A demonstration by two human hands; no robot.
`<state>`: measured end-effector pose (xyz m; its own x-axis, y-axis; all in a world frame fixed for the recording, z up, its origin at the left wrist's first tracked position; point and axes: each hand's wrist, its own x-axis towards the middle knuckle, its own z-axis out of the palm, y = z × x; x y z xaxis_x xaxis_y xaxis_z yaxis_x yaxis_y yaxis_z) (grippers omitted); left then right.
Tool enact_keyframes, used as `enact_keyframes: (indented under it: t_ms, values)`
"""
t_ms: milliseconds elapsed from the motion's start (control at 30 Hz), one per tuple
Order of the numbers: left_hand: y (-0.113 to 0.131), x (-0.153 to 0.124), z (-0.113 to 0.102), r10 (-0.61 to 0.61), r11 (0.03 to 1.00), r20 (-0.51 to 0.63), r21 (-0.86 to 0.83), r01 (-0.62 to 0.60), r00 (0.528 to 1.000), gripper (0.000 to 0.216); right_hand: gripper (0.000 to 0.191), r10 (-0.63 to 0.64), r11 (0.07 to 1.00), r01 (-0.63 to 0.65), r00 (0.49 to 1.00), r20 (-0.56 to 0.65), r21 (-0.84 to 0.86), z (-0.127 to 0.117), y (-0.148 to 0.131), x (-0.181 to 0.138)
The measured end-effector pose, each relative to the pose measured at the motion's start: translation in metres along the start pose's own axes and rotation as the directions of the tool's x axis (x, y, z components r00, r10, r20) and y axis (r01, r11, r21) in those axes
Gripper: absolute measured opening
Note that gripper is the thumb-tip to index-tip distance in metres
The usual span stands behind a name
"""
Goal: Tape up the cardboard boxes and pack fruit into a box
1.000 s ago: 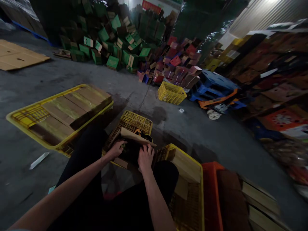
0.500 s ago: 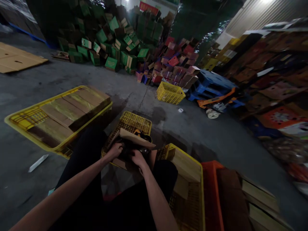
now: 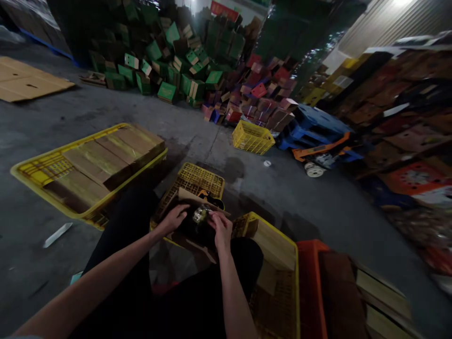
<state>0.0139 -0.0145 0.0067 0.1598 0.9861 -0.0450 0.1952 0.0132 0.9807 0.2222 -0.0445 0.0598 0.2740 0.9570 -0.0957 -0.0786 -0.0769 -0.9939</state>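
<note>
Both my hands work at an open cardboard box (image 3: 190, 197) that rests on an upturned yellow crate (image 3: 192, 179) between my knees. My left hand (image 3: 173, 219) grips the box's left edge, fingers curled over it. My right hand (image 3: 221, 226) pinches a small pale shiny object (image 3: 200, 215) at the dark inside of the box. The box's flap stands up behind my hands. What lies deeper in the box is too dark to see.
A yellow crate (image 3: 45, 188) holding flat cardboard lies on the floor at left. Another yellow crate (image 3: 278, 249) and an orange crate (image 3: 310, 287) with cardboard sit at my right. Heaps of green boxes (image 3: 165, 70) and red boxes (image 3: 257, 94) fill the back, with a yellow basket (image 3: 252, 137) and blue pallet (image 3: 314, 125).
My right hand drew back toward the box's middle, then came up to its right side pinching a small pale object. My left hand stayed on the left edge.
</note>
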Motion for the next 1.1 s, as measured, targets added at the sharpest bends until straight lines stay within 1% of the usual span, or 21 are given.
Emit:
enact_keyframes:
  t_ms: [33,67,100,167,200,233,267,333,400,467,533,600,700,767,867,933,967,1033,1100]
  values:
    - [0.005,-0.002,-0.001,-0.01,0.998,0.038,-0.065,0.013,0.999,0.041,0.023,-0.007,0.999,0.007,1.0,0.007,0.033,0.001,0.0,-0.001]
    - [0.011,-0.004,-0.002,-0.043,0.987,0.093,-0.152,0.057,0.995,0.048,0.023,-0.017,0.998,0.016,1.0,0.019,0.056,0.002,0.001,-0.002]
    - [0.016,-0.006,-0.002,-0.093,0.96,0.161,-0.247,0.131,0.983,0.054,0.023,-0.031,0.997,0.028,0.999,0.032,0.071,0.003,0.001,-0.003]
    - [0.025,-0.01,-0.004,-0.191,0.865,0.313,-0.394,0.311,0.93,0.066,0.022,-0.057,0.995,0.051,0.996,0.063,0.088,0.005,0.001,-0.005]
    - [0.028,-0.011,-0.005,-0.211,0.824,0.374,-0.429,0.37,0.903,0.068,0.022,-0.065,0.994,0.058,0.995,0.079,0.095,0.005,0.001,-0.005]
    - [0.031,-0.012,-0.006,-0.208,0.799,0.415,-0.451,0.398,0.886,0.068,0.021,-0.068,0.993,0.059,0.993,0.093,0.101,0.006,0.0,-0.005]
    - [0.033,-0.013,-0.007,-0.189,0.789,0.435,-0.466,0.4,0.88,0.067,0.022,-0.065,0.993,0.054,0.993,0.102,0.103,0.006,-0.001,-0.005]
    - [0.036,-0.014,-0.01,-0.15,0.799,0.425,-0.479,0.362,0.893,0.062,0.025,-0.052,0.996,0.044,0.993,0.109,0.081,0.007,-0.003,-0.005]
    - [0.039,-0.014,-0.012,-0.128,0.835,0.368,-0.461,0.3,0.921,0.058,0.032,-0.054,0.998,0.052,0.992,0.114,0.02,0.009,-0.007,-0.005]
    - [0.042,-0.016,-0.014,-0.087,0.88,0.319,-0.42,0.223,0.944,0.055,0.041,-0.069,0.995,0.079,0.986,0.155,-0.058,0.01,-0.009,-0.004]
    - [0.046,-0.017,-0.016,-0.036,0.914,0.3,-0.376,0.153,0.953,0.052,0.045,-0.075,0.988,0.1,0.976,0.205,-0.118,0.01,-0.011,-0.004]
    - [0.05,-0.018,-0.017,-0.019,0.93,0.303,-0.345,0.128,0.953,0.051,0.043,-0.073,0.985,0.106,0.972,0.224,-0.139,0.009,-0.011,-0.004]
    - [0.05,-0.018,-0.018,-0.034,0.939,0.296,-0.319,0.132,0.955,0.054,0.04,-0.087,0.985,0.112,0.978,0.189,-0.128,0.007,-0.011,-0.003]
    - [0.046,-0.016,-0.017,-0.049,0.937,0.277,-0.32,0.14,0.96,0.059,0.038,-0.098,0.984,0.122,0.979,0.177,-0.131,0.005,-0.011,-0.002]
    - [0.035,-0.013,-0.015,-0.056,0.908,0.265,-0.388,0.16,0.963,0.071,0.034,-0.091,0.987,0.114,0.979,0.181,-0.117,0.002,-0.01,0.0]
    - [0.028,-0.01,-0.014,-0.057,0.872,0.27,-0.455,0.18,0.961,0.076,0.032,-0.08,0.991,0.094,0.986,0.144,-0.098,0.001,-0.007,0.001]
    - [0.026,-0.01,-0.014,-0.068,0.856,0.271,-0.479,0.196,0.96,0.074,0.032,-0.074,0.992,0.085,0.99,0.117,-0.092,0.0,-0.006,0.001]
    - [0.023,-0.008,-0.014,-0.113,0.829,0.257,-0.508,0.234,0.96,0.064,0.031,-0.065,0.994,0.072,0.995,0.076,-0.085,-0.001,-0.002,0.002]
    - [0.023,-0.008,-0.014,-0.17,0.811,0.222,-0.522,0.264,0.96,0.053,0.029,-0.059,0.995,0.065,0.995,0.075,-0.081,-0.002,0.001,0.003]
